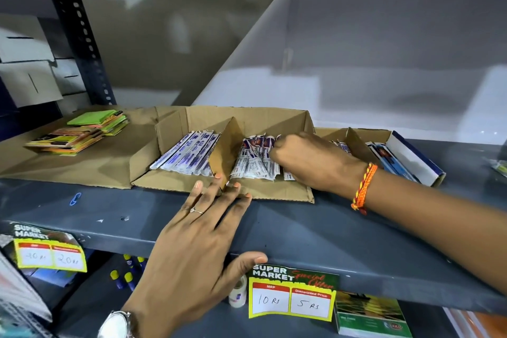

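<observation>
A cut-open cardboard box (274, 195) lies on a grey metal shelf (301, 230), split by a cardboard divider (226, 145). Its left compartment holds a row of white-and-purple packets (186, 156). The right compartment holds blue-and-white packets (255, 162). My right hand (307, 162), with an orange braided band on the wrist, reaches into the right compartment, its fingers curled round the top of those packets. My left hand (197, 244) lies flat on the shelf, fingers straight, fingertips touching the box's front edge at the divider, thumb over the shelf lip.
Stacks of green and orange booklets (82, 132) lie at the shelf's left. A second box with blue packets (395, 156) sits at the right. Price tags (293, 293) hang from the shelf lip. A perforated upright (82, 36) stands at the back left. Goods fill the lower shelf.
</observation>
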### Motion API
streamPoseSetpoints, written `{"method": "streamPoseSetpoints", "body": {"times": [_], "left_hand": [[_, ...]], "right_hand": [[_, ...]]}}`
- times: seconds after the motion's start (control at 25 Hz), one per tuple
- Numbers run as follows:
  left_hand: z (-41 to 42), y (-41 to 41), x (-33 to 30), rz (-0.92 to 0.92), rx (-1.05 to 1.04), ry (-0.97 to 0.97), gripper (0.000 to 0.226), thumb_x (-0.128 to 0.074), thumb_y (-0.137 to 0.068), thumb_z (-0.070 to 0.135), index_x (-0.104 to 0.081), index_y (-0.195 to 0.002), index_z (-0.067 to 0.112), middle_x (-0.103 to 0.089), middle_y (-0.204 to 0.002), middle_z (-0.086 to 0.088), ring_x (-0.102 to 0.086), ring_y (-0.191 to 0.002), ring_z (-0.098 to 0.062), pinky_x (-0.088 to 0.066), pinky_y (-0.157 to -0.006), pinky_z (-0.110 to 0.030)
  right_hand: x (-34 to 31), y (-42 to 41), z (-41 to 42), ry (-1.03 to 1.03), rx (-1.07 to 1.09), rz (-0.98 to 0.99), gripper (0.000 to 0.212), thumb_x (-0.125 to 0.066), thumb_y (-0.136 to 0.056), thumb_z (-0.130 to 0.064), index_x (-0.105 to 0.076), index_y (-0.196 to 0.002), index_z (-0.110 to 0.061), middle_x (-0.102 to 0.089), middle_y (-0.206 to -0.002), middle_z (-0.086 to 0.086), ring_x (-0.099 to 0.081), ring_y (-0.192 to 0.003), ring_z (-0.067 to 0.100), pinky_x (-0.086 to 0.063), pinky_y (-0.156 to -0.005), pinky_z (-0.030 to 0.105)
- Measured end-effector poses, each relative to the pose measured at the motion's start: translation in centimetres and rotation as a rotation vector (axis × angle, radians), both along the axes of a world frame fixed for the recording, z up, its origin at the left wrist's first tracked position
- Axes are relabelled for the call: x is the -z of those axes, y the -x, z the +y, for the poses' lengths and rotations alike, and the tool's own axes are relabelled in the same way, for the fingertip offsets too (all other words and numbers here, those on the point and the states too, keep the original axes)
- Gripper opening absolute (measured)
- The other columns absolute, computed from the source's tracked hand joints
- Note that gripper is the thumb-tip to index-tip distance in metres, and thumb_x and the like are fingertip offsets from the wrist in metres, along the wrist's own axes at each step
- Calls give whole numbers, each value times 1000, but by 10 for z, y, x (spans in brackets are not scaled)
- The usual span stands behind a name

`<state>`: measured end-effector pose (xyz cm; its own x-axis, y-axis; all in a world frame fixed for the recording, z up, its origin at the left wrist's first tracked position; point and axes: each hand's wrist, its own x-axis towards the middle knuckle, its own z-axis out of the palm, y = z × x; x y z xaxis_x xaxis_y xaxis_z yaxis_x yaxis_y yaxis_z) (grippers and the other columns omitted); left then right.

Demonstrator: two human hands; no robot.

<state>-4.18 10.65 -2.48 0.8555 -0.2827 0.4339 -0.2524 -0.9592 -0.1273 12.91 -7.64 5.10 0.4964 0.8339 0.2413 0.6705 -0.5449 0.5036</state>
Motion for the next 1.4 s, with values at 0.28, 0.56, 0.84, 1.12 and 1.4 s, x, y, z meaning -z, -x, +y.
{"method": "streamPoseSetpoints", "body": {"times": [0.28,0.56,0.84,1.12,1.4], "left_hand": [[2,-2,1,20,2,21,85,-28,-94,77,-43,-150,14,-46,-155,-4,-19,-152,-24,-20,-118,-49],[3,-2,0,16,15,16,85,-30,-94,77,-46,-148,13,-48,-153,-5,-24,-151,-26,-20,-117,-47],[4,-3,0,13,29,5,85,-29,-95,76,-49,-146,12,-50,-152,-6,-28,-149,-27,-21,-116,-47],[-1,-4,-9,19,113,103,87,-26,-95,76,-44,-149,10,-45,-155,-5,-32,-148,-24,-25,-114,-43],[-30,-25,-36,233,27,109,98,5,-84,82,8,-159,19,13,-168,3,17,-151,-9,9,-121,-27]], "right_hand": [[-8,-3,-3,-111,-48,108,35,-46,-74,15,-65,-92,-9,-66,-88,9,-67,-80,30,-57,-68,42],[-2,-4,21,-82,-214,441,57,-41,-86,8,-57,-138,-10,-65,-131,8,-59,-120,20,-47,-103,30],[6,-25,25,-78,-99,361,28,-45,-98,-32,-66,-102,-15,-69,-96,2,-66,-88,20,-56,-82,39],[-14,10,-14,-306,-43,315,41,-45,-93,-1,-62,-129,-9,-69,-120,11,-66,-108,28,-52,-93,39],[5,75,-90,-501,112,282,33,-51,-94,-14,-70,-121,-16,-72,-120,-1,-68,-108,20,-52,-97,31]]}}
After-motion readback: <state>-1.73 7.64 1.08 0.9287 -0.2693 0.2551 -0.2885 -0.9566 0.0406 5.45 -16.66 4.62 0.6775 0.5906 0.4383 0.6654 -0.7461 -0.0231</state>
